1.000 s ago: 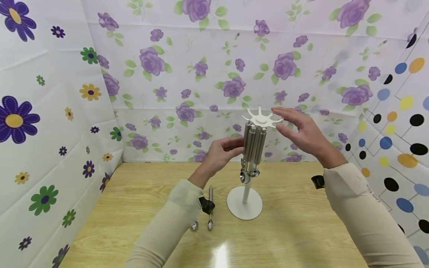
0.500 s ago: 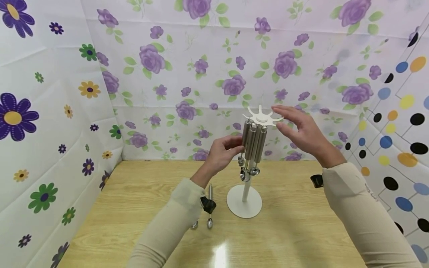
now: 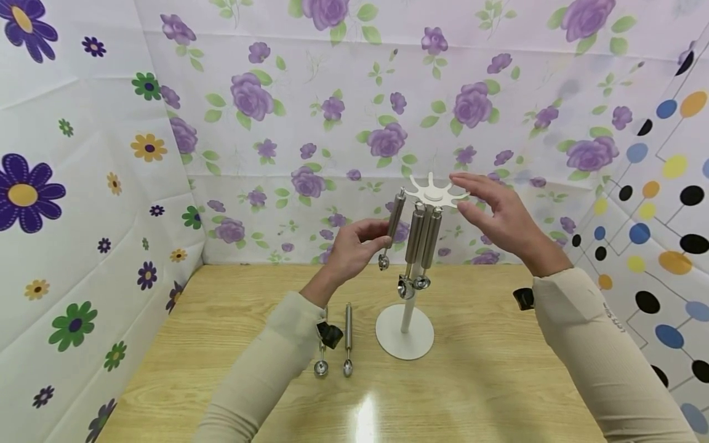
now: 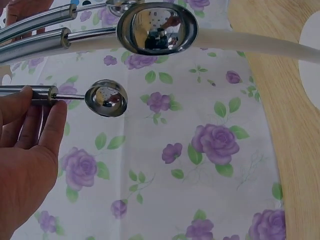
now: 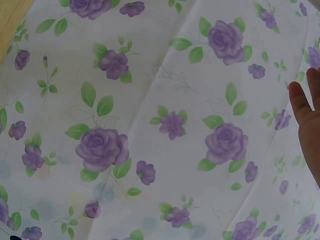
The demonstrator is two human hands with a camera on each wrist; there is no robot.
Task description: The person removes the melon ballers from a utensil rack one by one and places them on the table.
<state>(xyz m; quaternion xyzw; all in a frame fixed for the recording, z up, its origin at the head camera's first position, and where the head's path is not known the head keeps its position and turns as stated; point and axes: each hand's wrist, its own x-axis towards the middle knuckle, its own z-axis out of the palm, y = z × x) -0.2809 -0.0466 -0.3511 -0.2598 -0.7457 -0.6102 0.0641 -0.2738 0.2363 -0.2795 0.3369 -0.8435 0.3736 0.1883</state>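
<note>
The left hand [image 4: 27,170] pinches the handle [image 4: 44,93] of a steel scoop [image 4: 106,99], apart from two more scoops [image 4: 157,29] beside a white pole [image 4: 240,42]; flowered cloth [image 4: 150,200] meets the edge of the table [image 4: 297,165], which bears a white base [image 4: 312,82].

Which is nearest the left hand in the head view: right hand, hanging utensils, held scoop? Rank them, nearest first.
1. Held scoop: gripped by the left hand.
2. Hanging utensils: on the stand, right of the scoop.
3. Right hand: farther right, beside the stand's top.
</note>
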